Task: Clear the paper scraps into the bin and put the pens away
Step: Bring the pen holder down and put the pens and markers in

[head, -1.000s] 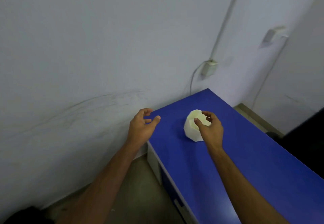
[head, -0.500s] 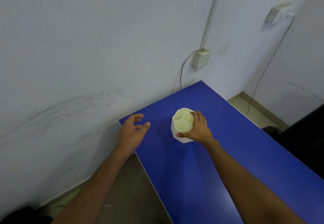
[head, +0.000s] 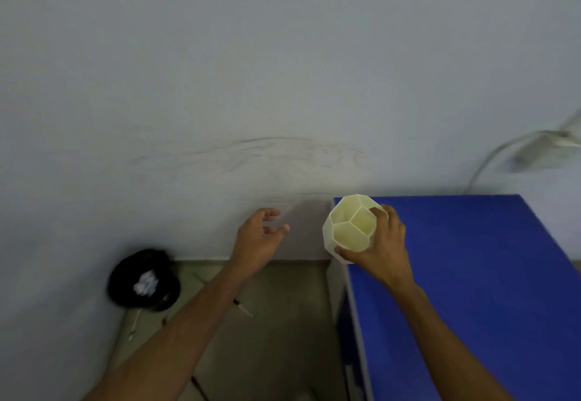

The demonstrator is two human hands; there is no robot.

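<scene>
I am looking down through the head camera at a half-finished tidy-up. White crumpled paper scraps (head: 146, 284) are lying inside a black bin (head: 125, 278), which is standing on the floor (head: 283, 322) against the wall (head: 283, 86), low on the left. I am judging the paper part of the job done, as far as this view shows, since no scraps are showing on the table or floor.

The pens (head: 242, 306) are not put away yet. Thin, blurred sticks that I am taking for pens are lying on the floor, one just beside the bin and one between the bin and the table.

A cream, many-sided pen holder (head: 349, 227) is sitting at the near left corner of a blue table (head: 471, 275), partly over the edge. I cannot tell whether it is resting there or lifted. Its three compartments are facing me and appear to be holding nothing.

My right hand (head: 385, 249) is gripping the holder, thumb curling under its lower side and fingers wrapping its far side. My left hand (head: 259, 238) is hovering in the air above the floor, left of the table, fingers relaxed and loosely curled, holding and touching nothing.
</scene>
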